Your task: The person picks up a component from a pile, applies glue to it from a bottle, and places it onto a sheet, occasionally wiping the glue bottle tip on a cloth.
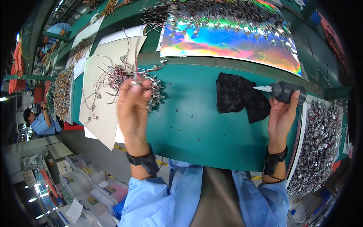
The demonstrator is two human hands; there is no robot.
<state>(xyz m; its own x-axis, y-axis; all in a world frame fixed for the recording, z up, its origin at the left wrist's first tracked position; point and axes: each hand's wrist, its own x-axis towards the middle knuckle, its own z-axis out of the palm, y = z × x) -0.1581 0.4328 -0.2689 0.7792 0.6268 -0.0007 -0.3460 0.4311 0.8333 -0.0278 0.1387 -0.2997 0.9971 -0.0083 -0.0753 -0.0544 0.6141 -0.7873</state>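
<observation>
My right hand (280, 113) is wrapped round a black squeeze bottle (289, 93), tipped on its side with its pale pointed nozzle (262, 89) toward the left. Under the nozzle a crumpled black cloth (234, 94) lies on the green mat (185, 140). On the left, my left hand (133, 104) is raised with its fingers pinched on a small wired metal part (134, 84), slightly blurred. Behind and beside these fingers is a pile of small metal parts with red and black wires (117, 75), partly hidden by the hand.
Beige cardboard (100, 117) lies under the wired pile. At the back, a shiny rainbow sheet (227, 47) carries rows of wired parts. A tray of many silvery parts (317, 140) stands on the right. Further left, a person in blue (43, 123) sits near other benches.
</observation>
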